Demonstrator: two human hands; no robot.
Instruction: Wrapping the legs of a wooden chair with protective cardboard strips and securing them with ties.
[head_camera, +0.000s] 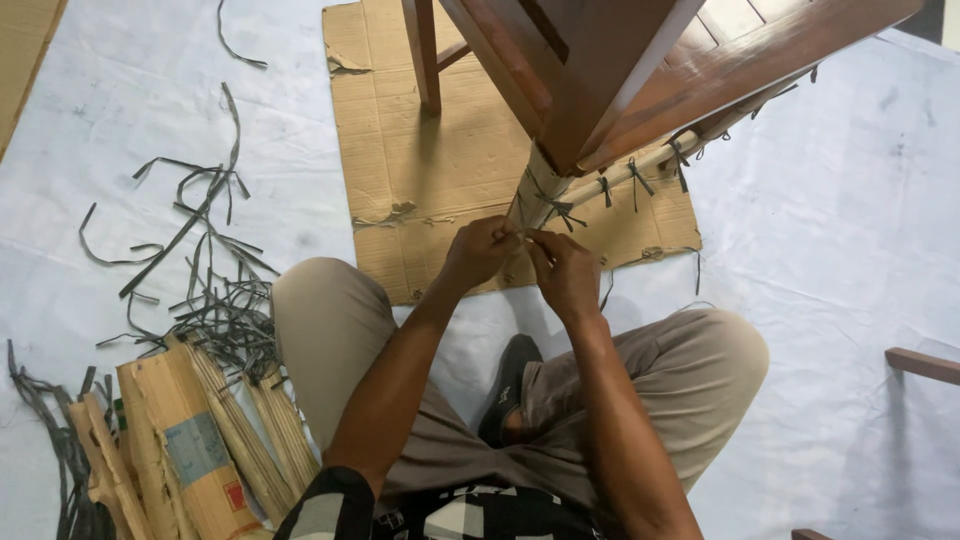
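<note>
Pinched between both grips, left hand (480, 250) and right hand (562, 268), a thin strip (522, 236) meets the chair leg (535, 195).

Bare forearms, no watch or rings that I can spot on the left hand (482, 250) or right hand (566, 272). Khaki-grey cotton trousers (690, 370), pretty loose fit. Black-and-white checked short-sleeved shirt (470, 515), sleeves ending above the elbows. One dark slip-on shoe (508, 385) peeking out between the legs.
</note>
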